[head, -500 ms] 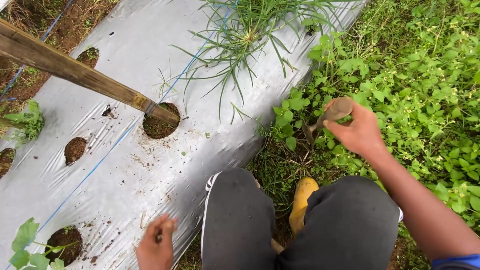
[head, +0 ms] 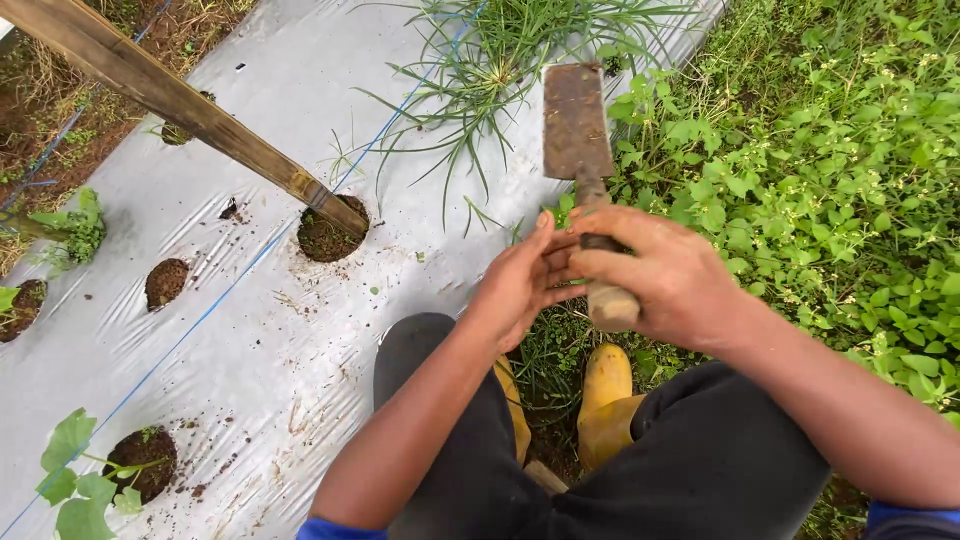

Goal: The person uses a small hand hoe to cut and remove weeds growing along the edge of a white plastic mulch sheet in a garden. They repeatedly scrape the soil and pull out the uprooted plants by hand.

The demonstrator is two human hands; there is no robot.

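Silver plastic mulch (head: 250, 330) lies at left. Our left hand (head: 520, 285) touches the right hand's fingers, grasping nothing we can tell. Our right hand (head: 665, 280) clenches the wooden handle (head: 610, 300); the rusty blade (head: 575, 120) points straight away above the weeds (head: 830, 170).

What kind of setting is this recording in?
Most likely an outdoor vegetable plot. Silver plastic mulch covers a raised bed with soil-filled planting holes, a bamboo stake stands in one, and weeds grow alongside.
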